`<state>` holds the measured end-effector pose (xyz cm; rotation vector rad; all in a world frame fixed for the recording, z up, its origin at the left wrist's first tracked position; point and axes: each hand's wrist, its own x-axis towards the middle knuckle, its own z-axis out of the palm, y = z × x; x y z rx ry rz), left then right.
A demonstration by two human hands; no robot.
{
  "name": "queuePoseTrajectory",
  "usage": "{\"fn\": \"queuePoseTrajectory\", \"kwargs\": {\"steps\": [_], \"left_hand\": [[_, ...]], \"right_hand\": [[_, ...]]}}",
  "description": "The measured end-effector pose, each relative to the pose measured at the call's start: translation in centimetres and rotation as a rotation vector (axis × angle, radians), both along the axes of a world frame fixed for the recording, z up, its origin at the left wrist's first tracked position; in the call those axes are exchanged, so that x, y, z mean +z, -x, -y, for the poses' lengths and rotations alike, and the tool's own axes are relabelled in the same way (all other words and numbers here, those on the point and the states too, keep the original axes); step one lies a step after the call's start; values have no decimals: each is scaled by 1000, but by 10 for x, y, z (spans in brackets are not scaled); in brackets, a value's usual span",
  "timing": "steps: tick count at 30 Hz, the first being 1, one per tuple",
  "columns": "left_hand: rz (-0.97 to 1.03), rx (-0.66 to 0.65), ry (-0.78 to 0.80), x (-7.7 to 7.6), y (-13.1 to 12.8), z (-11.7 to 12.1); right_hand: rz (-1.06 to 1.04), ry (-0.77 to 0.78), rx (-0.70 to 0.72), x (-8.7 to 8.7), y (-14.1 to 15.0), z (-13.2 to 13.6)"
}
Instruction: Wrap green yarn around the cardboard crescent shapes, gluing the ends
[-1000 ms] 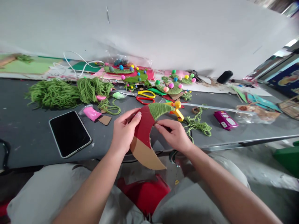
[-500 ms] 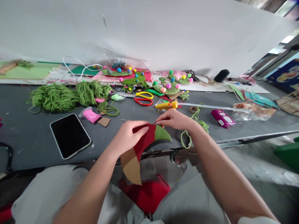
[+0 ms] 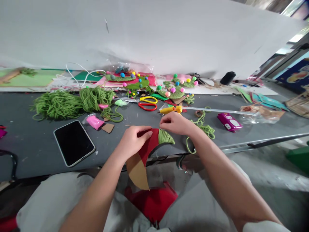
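The left hand grasps a crescent by its upper edge, thumb in front and fingers behind; the crescent is in front of the person at the near edge of the grey table, its bare brown tip hanging lower than the tabletop, its middle red, its right end wound with green yarn; the right hand is just above that wound end, fingers curled in towards the thumb, and whether they pinch a strand I cannot tell; behind the right hand lies a yellow glue gun, a long clear stick reaching right from it; beyond are scissors with one yellow and one red handle; to the right of the hand lies a loose tangle, then a purple packet with a white label, its print too small to read; to the left lie a phone, its screen dark, a pink packet, a card scrap and a big green heap; at the far right a blue poster shows a pale picture, any lettering too blurred to read
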<state>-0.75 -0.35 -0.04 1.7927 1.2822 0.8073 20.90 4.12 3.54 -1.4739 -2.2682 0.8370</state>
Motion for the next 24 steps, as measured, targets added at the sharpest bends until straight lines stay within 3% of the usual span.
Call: {"fn": "queuePoseTrajectory", "kwargs": {"steps": [7,16,24], "left_hand": [[40,125,-40,-7,3,-3],[110,301,-181,-9,1,-5],[219,424,-241,-8,0,-6]], "right_hand": [[-53,-70,63,3,6,14],[-18,-191,-25,-12,22,50],[-19,-162,-50,-25,26,52]]}}
